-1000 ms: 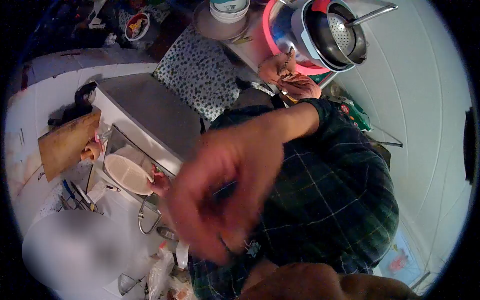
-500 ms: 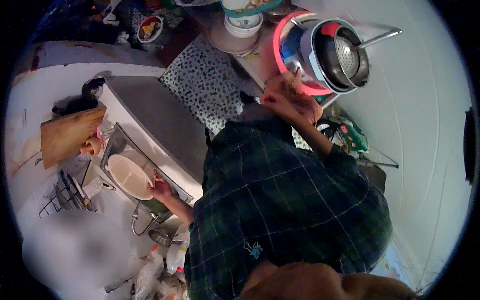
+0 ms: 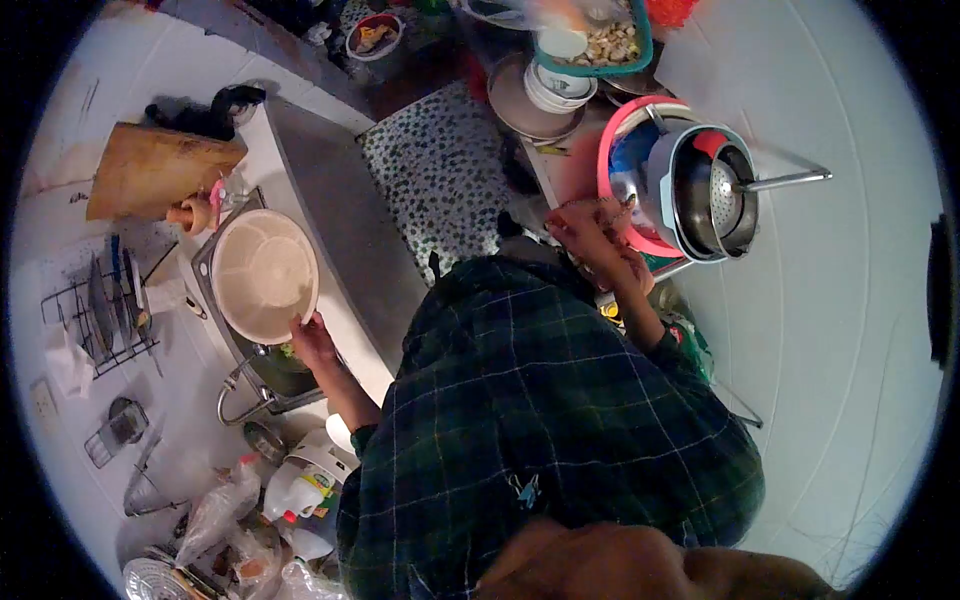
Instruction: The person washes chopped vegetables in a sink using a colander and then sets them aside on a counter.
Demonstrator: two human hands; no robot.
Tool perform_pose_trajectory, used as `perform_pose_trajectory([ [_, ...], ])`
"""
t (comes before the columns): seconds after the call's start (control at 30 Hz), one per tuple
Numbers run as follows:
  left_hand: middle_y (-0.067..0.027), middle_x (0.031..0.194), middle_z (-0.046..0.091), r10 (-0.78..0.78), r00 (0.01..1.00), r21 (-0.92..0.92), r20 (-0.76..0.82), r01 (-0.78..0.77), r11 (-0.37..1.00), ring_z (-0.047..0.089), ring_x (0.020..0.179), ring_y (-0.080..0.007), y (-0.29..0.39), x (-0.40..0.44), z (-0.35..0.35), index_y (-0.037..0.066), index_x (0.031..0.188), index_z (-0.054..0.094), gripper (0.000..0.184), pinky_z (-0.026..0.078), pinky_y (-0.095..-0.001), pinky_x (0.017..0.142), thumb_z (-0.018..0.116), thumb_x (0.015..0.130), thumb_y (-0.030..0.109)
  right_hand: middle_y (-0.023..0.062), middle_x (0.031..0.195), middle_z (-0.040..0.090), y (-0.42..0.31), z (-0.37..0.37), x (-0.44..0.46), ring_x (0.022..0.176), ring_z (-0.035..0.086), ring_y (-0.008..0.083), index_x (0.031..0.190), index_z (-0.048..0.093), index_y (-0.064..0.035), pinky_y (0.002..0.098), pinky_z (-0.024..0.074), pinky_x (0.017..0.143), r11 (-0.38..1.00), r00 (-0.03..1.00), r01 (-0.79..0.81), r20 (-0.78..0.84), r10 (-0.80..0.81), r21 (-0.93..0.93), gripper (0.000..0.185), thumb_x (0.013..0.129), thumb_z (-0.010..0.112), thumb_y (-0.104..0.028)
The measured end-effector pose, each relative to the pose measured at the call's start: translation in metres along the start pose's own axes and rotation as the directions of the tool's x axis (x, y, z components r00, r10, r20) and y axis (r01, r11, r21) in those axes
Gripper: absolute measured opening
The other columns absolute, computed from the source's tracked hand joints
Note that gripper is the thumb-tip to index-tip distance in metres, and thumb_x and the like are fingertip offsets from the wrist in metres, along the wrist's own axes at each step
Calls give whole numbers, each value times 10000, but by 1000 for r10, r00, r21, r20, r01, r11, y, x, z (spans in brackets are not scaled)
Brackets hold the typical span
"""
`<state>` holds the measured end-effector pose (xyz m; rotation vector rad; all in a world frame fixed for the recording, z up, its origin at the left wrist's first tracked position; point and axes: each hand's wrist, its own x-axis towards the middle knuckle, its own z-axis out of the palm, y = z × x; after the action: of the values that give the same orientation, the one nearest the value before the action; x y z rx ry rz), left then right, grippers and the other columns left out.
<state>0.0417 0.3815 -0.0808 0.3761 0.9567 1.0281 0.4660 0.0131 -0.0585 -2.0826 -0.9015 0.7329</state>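
A round beige plastic basin (image 3: 262, 250) sits over the sink (image 3: 275, 380), its inside facing up. My left hand (image 3: 315, 340) grips its near rim, fingers curled over the edge. On the other side, my right hand (image 3: 588, 232) is beside the pink basin (image 3: 606, 150), in front of my body. Its fingers are blurred and partly hidden, so I cannot tell whether it holds something. Stacked in the pink basin are a light blue pot (image 3: 662, 165), a dark pan and a metal strainer ladle (image 3: 726, 190).
A cutting board (image 3: 160, 175) leans on the wall behind the sink, near a wooden mortar (image 3: 190, 214). A rack (image 3: 100, 310) holds knives. White bowls (image 3: 560, 88) and a teal basket (image 3: 650, 45) stand at the back. Bottles and bags (image 3: 215, 510) crowd the lower left.
The view has shifted, bringing more of the left side into sight. The beige basin now faces the camera more fully, still in my left hand. My right hand stays near the pink basin.
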Motion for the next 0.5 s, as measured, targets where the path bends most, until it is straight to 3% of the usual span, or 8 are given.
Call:
perform_pose_trajectory([
  [0.1, -168, 1019, 553, -9, 998, -46, -68, 6, 999, 562, 859, -240, -5, -5, -3, -14, 1107, 456, 343, 522, -270, 668, 566, 799, 89, 133, 948, 598, 0, 6, -5, 844, 583, 254, 1025, 538, -11, 346, 454, 727, 960, 991, 109, 98, -87, -256, 229, 837, 499, -137],
  [0.17, -210, 1056, 536, -16, 999, -103, -50, 11, 995, 554, 910, -277, -8, -5, -12, -21, 1146, 430, 381, 522, -275, 697, 559, 819, 128, 161, 965, 601, -4, 10, -7, 881, 583, 310, 1049, 543, -20, 372, 452, 752, 984, 966, 25, 256, 22, -177, 266, 816, 504, -144],
  [0.23, -232, 1056, 529, -99, 995, -35, 26, 99, 994, 554, 917, -291, -5, -7, -19, -8, 1187, 393, 460, 526, -266, 666, 587, 811, 173, 165, 955, 603, -4, 12, -4, 873, 586, 314, 1065, 543, -34, 368, 455, 748, 972, 959, 51, 283, 16, -230, 280, 808, 508, -139],
  [0.3, -257, 1049, 523, -83, 995, 43, -45, 85, 995, 562, 913, -293, -8, -20, 0, 6, 1198, 378, 490, 524, -256, 621, 592, 812, 218, 168, 944, 606, -1, 15, -1, 864, 589, 318, 1081, 543, -47, 365, 458, 744, 957, 947, 90, 320, 3, -277, 296, 800, 512, -135],
  [0.37, -225, 1014, 559, -89, 990, 140, -113, 105, 985, 592, 842, -240, -8, -36, 24, -19, 1153, 423, 426, 521, -256, 621, 498, 869, 290, 159, 923, 610, 4, 11, 1, 835, 596, 294, 1086, 556, -71, 356, 460, 732, 979, 956, 93, 290, -37, -183, 289, 804, 522, -123],
  [0.4, -256, 988, 568, -67, 996, 157, 55, 57, 986, 608, 795, -252, -11, -33, 17, -40, 1159, 415, 509, 528, -272, 616, 496, 861, 364, 159, 923, 610, 1, 6, 2, 835, 596, 294, 1086, 556, -71, 356, 460, 732, 975, 952, 121, 299, -61, -184, 289, 804, 522, -123],
  [0.43, -256, 988, 568, -39, 998, 142, 49, 32, 989, 608, 795, -252, -11, -30, 15, -40, 1159, 415, 509, 528, -272, 616, 496, 861, 364, 155, 923, 609, -8, -1, 0, 830, 592, 275, 1067, 569, -62, 346, 457, 732, 984, 960, 143, 255, -113, -101, 269, 806, 529, -116],
  [0.5, -267, 981, 572, -163, 978, 106, 130, 150, 983, 615, 757, -254, -15, -26, 21, -58, 1161, 414, 560, 532, -282, 630, 505, 850, 398, 151, 923, 608, -49, -20, 9, 825, 589, 256, 1047, 582, -53, 336, 454, 733, 980, 954, 199, 231, -191, -9, 250, 808, 537, -109],
])
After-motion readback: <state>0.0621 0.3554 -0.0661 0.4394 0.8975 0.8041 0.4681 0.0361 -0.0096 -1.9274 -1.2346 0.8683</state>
